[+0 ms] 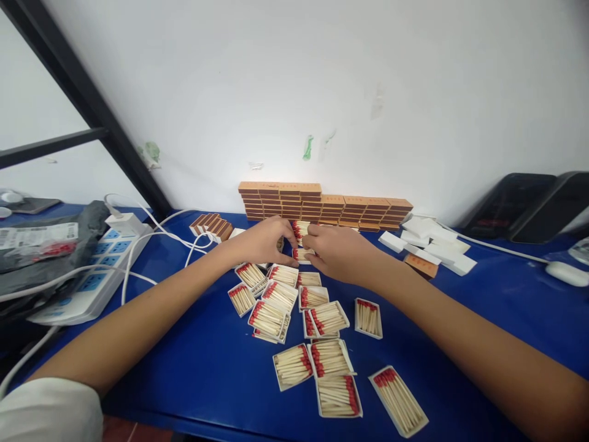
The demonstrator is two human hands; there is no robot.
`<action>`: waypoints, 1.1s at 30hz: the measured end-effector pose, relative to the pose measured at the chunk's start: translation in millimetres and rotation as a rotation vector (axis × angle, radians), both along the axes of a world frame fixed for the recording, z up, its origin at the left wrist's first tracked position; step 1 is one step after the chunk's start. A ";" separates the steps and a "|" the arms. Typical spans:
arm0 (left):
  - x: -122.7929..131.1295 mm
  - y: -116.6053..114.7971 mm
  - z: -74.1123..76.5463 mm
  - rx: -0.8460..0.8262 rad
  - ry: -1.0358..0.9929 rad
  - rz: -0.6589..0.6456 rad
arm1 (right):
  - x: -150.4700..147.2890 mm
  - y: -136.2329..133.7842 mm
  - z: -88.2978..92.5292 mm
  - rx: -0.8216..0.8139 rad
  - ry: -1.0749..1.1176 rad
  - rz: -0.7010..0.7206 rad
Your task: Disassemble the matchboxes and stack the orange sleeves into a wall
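Note:
Both hands meet at the middle of the blue table, before a low wall of stacked matchboxes (280,199). My left hand (271,240) has its thumb and fingers curved at the left end of a small white tray of red-tipped matches (302,254). On the tray's right end, the bent fingers of my right hand (338,252) are pressed. Another match tray (301,230) lies just behind, partly covered by the fingers. Nearer to me, several filled trays overlap in loose piles (329,359), and two lie apart at the right (399,400).
White empty trays (437,242) and one brown box (421,266) lie at the right. Brown sleeves (211,226) stand left of my left hand. A power strip (99,270) with white cables is at the left, dark devices (510,205) at the back right.

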State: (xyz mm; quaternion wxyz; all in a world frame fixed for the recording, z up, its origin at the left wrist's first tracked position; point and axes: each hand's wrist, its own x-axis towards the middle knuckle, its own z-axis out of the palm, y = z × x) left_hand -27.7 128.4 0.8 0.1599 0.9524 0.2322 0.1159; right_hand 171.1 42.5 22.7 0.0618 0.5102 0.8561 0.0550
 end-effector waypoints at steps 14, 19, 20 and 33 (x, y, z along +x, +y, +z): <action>0.1 4.8 -3.8 -0.001 -0.023 -0.085 | 8.3 4.3 -3.9 -0.027 0.015 0.014; 3.1 1.4 -2.5 0.047 -0.031 -0.043 | 17.0 12.1 -13.6 0.015 0.088 0.016; 3.2 0.7 -1.7 0.053 -0.036 -0.030 | 19.0 13.9 -15.4 0.035 0.104 0.015; 3.4 3.0 -9.7 0.130 -0.182 0.178 | 24.8 23.7 -33.6 0.188 0.206 -0.093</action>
